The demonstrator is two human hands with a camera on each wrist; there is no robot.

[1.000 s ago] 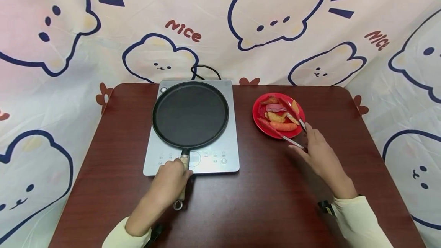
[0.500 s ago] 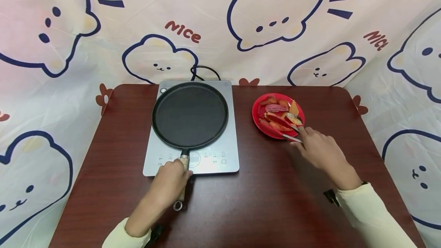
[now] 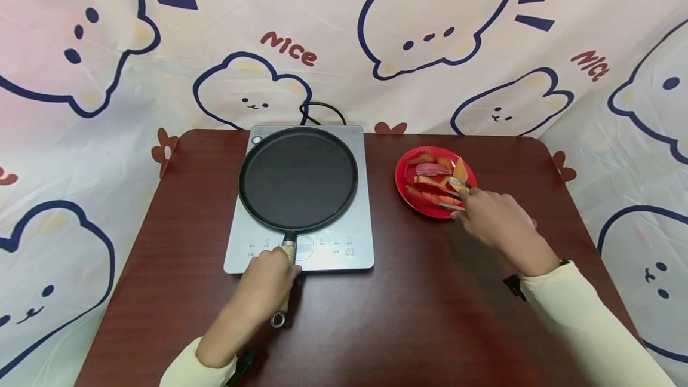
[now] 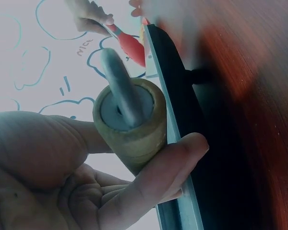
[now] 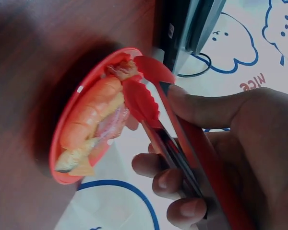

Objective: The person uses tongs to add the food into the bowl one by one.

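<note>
My left hand (image 3: 266, 282) grips the pale wooden handle (image 4: 139, 143) of a flat black frying pan (image 3: 298, 178). The pan rests level on a silver induction cooktop (image 3: 344, 258), with nothing in it. In my right hand (image 3: 500, 220) is a pair of red-tipped metal tongs (image 5: 192, 148), thumb on one arm and fingers under the other. Their tips reach low over the red plate (image 3: 400, 178). An orange sausage-like piece (image 5: 93, 112), a pink streaked slice (image 3: 430, 169) and a yellow wedge (image 3: 460, 169) lie there among other food. Whether the tips pinch a piece, I cannot tell.
The brown table (image 3: 387, 315) extends around cooktop and plate. A black cable (image 3: 328, 104) loops behind the cooktop. A printed cloth with cartoon outlines (image 3: 258, 94) hangs at the back and sides.
The tongs' arms have drawn closer together, and their upper tip has moved down over the front of the plate. My right hand shifted slightly; the left hand and pan stayed put.
</note>
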